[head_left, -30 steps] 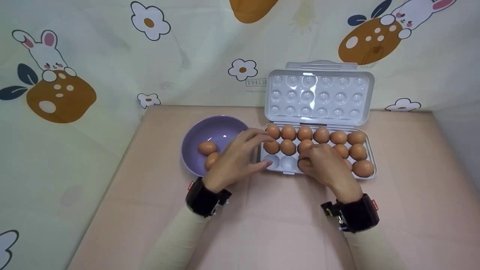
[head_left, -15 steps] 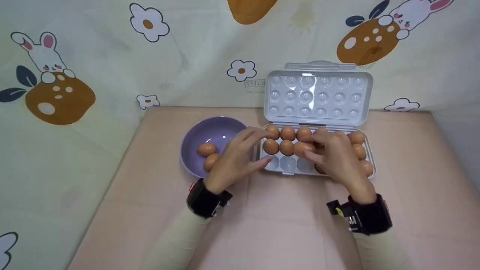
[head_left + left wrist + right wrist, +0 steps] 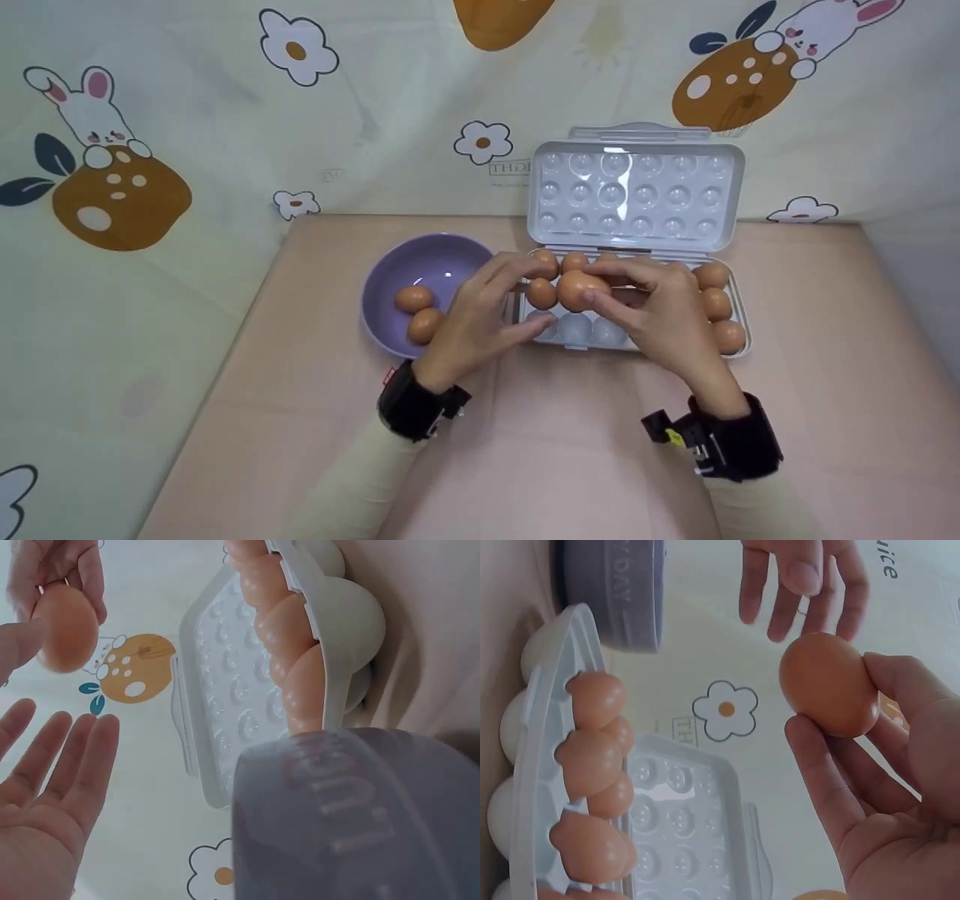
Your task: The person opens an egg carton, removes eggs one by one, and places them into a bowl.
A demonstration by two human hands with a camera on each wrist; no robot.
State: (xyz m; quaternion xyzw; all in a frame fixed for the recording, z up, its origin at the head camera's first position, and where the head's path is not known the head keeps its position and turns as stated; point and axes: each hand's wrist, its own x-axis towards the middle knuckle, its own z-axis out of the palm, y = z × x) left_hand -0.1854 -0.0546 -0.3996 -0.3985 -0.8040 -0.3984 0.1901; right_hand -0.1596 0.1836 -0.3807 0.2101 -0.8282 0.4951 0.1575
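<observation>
A brown egg is pinched between the fingertips and thumb of my right hand, held above the egg tray. In the right wrist view the same egg hangs in the air, gripped from one side. My left hand is spread beside it, fingers extended and thumb apart, holding nothing. The left wrist view shows the left fingers relaxed close to the egg. Brown eggs fill much of the tray; bare pockets show at its front left. My right hand hides several eggs.
A purple bowl with two visible brown eggs stands left of the tray, partly behind my left hand. The tray's clear lid is raised against the patterned backdrop. A pinkish cloth covers the table.
My right hand has lifted an egg from the tray's front row and brought it up and left towards my left hand. A third bare front pocket shows. The left hand has barely moved.
</observation>
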